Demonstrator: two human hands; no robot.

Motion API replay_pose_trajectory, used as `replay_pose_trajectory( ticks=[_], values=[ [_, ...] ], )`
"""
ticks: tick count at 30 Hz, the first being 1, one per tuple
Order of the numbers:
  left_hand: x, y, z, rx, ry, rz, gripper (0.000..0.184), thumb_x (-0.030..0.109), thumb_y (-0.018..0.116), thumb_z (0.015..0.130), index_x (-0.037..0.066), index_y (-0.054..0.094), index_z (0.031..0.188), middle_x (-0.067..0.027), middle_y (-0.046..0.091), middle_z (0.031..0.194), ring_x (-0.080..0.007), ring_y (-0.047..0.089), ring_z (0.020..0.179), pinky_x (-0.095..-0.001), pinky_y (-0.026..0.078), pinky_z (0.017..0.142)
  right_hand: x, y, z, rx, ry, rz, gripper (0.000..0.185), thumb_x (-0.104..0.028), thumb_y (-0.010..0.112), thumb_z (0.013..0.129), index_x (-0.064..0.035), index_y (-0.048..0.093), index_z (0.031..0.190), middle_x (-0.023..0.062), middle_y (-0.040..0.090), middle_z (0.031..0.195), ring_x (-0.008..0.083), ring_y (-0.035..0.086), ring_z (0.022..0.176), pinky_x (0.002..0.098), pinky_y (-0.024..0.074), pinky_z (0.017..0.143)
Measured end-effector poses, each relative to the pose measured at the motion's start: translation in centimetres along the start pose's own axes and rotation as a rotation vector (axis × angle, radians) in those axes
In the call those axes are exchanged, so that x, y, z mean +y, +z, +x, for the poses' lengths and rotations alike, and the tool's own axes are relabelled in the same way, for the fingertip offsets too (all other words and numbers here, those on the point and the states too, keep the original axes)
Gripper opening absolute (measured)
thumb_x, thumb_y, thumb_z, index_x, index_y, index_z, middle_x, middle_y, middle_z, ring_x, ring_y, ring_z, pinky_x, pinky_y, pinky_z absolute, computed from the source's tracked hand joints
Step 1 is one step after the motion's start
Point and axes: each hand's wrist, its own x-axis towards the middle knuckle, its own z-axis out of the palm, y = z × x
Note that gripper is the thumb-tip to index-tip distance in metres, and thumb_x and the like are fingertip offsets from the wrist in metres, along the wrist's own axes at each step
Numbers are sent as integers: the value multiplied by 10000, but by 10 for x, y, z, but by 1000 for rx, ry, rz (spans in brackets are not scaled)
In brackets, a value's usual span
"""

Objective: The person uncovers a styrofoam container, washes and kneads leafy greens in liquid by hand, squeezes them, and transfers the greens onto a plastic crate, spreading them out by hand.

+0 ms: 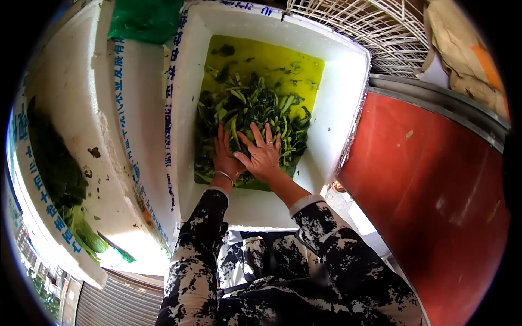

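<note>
Both hands reach down into a white foam box [338, 103] that holds yellow-green liquid [272, 54] and a heap of dark leafy greens [261, 103]. My left hand [227, 157], with a bangle at the wrist, presses on the near left part of the greens, its fingers stretched forward. Beside it, my right hand [262, 152] lies spread on the leaves, a ring on one finger. Its thumb is close to or touching my left hand. Neither hand is closed round anything. Loose leaf bits float at the far end of the liquid.
Another white foam box [70, 70] with leafy greens [54, 163] inside stands at the left. A green plastic bag [145, 20] lies at the far left corner. White wire racks [364, 27] are behind. A red panel [429, 201] with a metal edge borders the right side.
</note>
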Motion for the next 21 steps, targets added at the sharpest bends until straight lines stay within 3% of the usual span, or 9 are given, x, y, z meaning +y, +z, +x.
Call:
replay_pose_trajectory(
  ticks=[1, 7, 12, 14, 15, 17, 19, 20, 21],
  values=[
    [-2, 0, 4, 16, 2, 480, 1005, 409, 757, 638, 137, 180, 1414, -132, 117, 1460, -385, 207, 1294, -507, 368, 939, 1, 6, 6, 44, 2, -12, 514, -587, 432, 846, -249, 546, 1216, 87, 346, 1401, 421, 263, 1286, 647, 158, 991],
    [15, -6, 74, 70, -166, 625, 863, 417, 726, 665, 125, 276, 1342, -170, 238, 1336, -393, 349, 1129, -508, 440, 823, 17, 20, 83, 35, 113, -94, 388, -409, 482, 882, -171, 559, 1179, 114, 472, 1205, 364, 428, 1076, 538, 283, 878],
    [53, -33, 95, -69, -313, 533, 935, 466, 749, 636, 142, 258, 1363, -202, 265, 1330, -410, 388, 1143, -503, 450, 856, 34, 19, 116, -93, 152, -222, 444, -449, 442, 900, -166, 497, 1238, 148, 487, 1177, 383, 470, 1066, 550, 314, 910],
    [72, -60, 108, -262, -353, 522, 1098, 548, 782, 543, 97, 236, 1381, -241, 326, 1302, -422, 376, 1201, -483, 437, 890, 33, -10, 142, -221, 326, 165, 532, -490, 427, 897, -155, 413, 1310, 182, 482, 1184, 399, 491, 1058, 517, 359, 913],
    [55, -58, 119, -278, -285, 538, 1121, 672, 734, 505, 80, 320, 1363, -268, 343, 1311, -403, 303, 1275, -497, 391, 948, 31, -25, 155, -202, 310, 166, 532, -490, 427, 897, -155, 413, 1310, 182, 482, 1184, 399, 491, 1058, 517, 359, 913],
    [78, -72, 119, -187, -240, 616, 1067, 711, 680, 537, 67, 378, 1333, -268, 336, 1331, -403, 289, 1284, -496, 347, 986, 35, -45, 161, -77, 521, 222, 612, -539, 400, 894, -141, 342, 1355, 212, 415, 1288, 414, 497, 1073, 496, 387, 916],
    [85, -82, 123, -21, -67, 563, 929, 771, 506, 667, 43, 513, 1245, -235, 260, 1419, -409, 223, 1318, -512, 201, 1071, 63, -46, 179, -15, 390, 99, 651, -607, 339, 881, -169, 353, 1364, 218, 190, 1446, 403, 291, 1270, 542, 256, 1013],
    [63, -73, 134, -26, -72, 564, 929, 771, 506, 667, 43, 513, 1245, -235, 260, 1419, -409, 223, 1318, -512, 201, 1071, 73, -36, 180, 57, 278, 19, 660, -622, 309, 881, -185, 346, 1374, 204, 114, 1478, 402, 184, 1335, 559, 186, 1051],
    [26, -55, 153, 88, 4, 490, 897, 763, 466, 702, 64, 494, 1264, -218, 236, 1436, -406, 195, 1329, -533, 180, 1069, 75, -25, 174, 49, 280, 17, 660, -622, 309, 881, -185, 346, 1374, 204, 114, 1478, 402, 184, 1335, 559, 186, 1051]
  ],
)
